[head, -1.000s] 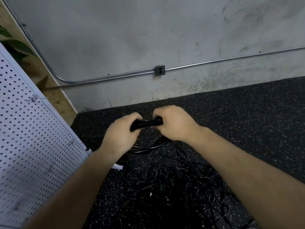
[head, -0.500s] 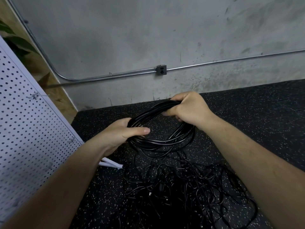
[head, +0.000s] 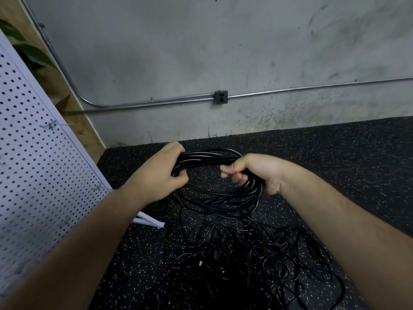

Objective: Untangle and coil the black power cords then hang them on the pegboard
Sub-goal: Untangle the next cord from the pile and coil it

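While the coil (head: 214, 203) of black cord hangs above the floor (head: 335, 166), 2 grips curl tight round it: left grip (head: 159, 175) on its left side, right grip (head: 259, 173) on its right. Strands trail down into a tangle (head: 245, 260) on the floor; the pegboard (head: 33, 164) stands at far left.

Left hand (head: 156, 175) and right hand (head: 257, 173) grip opposite sides of a black cord coil (head: 214, 198) held above the speckled floor (head: 335, 166). Tangled cords (head: 257, 260) lie below. White pegboard (head: 40, 166) stands left, hooks on it.
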Tool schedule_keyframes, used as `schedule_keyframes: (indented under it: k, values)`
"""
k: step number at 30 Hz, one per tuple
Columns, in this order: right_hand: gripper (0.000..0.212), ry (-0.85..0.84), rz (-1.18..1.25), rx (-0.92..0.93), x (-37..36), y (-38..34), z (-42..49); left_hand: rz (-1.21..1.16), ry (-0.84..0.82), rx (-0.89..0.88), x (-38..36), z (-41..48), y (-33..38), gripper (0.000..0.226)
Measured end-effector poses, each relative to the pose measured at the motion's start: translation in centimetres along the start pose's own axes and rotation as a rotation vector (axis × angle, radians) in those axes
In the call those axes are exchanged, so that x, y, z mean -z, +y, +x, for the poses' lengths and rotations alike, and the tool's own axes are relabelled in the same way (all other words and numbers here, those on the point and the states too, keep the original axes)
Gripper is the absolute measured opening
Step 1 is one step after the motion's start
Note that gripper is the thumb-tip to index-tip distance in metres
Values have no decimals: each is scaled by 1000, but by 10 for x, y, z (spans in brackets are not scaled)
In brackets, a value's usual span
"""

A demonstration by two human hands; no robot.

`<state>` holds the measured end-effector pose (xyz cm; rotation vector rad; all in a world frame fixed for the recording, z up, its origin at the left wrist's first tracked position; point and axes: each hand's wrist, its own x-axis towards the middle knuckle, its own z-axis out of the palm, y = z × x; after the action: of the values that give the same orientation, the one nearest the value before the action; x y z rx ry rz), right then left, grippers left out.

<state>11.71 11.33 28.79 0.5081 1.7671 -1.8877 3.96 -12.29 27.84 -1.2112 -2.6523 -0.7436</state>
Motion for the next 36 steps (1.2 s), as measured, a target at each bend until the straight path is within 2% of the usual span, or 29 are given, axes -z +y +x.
schedule_keyframes:
  k: [2, 4, 6, 8, 10, 12, 15, 17, 18, 21, 24, 27, 29, 31, 34, 36]
  values:
    - [13, -55, -17, -18, -3, 3, 2, 104, 22, 13, -4, 1, -1, 18]
    - [13, -30, -132, 16, -9, 5, 0, 198, 42, 62, -10, 2, -3, 24]
    - [12, 50, -294, 166, -15, 4, -3, 242, 70, 125, -13, 3, -5, 23]
    - [14, 67, -342, 335, -15, 2, -8, 77, 130, 215, -10, 3, -6, 20]
    - [26, -53, -258, 429, -12, 2, -12, -191, 194, 337, -6, 4, -8, 26]
    - [30, -199, -55, 422, -10, 5, -12, -345, 239, 405, -3, 4, -10, 28]
    - [24, -375, 130, 402, -12, 11, -5, -376, 210, 345, -1, 1, -16, 39]
    - [18, -435, 65, 365, -14, 10, -6, -344, 134, 236, 1, -4, -27, 42]
    - [15, -413, -38, 332, -14, 6, -9, -322, 96, 174, 4, -7, -32, 41]
    - [33, -340, -349, 264, -5, -13, -25, -283, 27, 21, 8, -10, -38, 37]
    - [28, -239, -461, 268, 2, -27, -35, -382, 12, 17, 6, -8, -29, 34]
    - [15, 42, -525, 427, 3, -27, -36, -361, 58, 58, 0, -10, -26, 33]
    - [12, 148, -578, 518, -1, -27, -39, -389, -18, 99, -6, -13, -27, 27]
    - [13, 128, -632, 509, -5, -28, -39, -435, -190, 193, -11, -16, -28, 19]
    - [12, 24, -818, 452, -13, -28, -34, -472, -371, 253, -11, -12, -20, 44]
    - [12, -7, -963, 434, -21, -28, -29, -598, -465, 245, -8, -8, -4, 54]
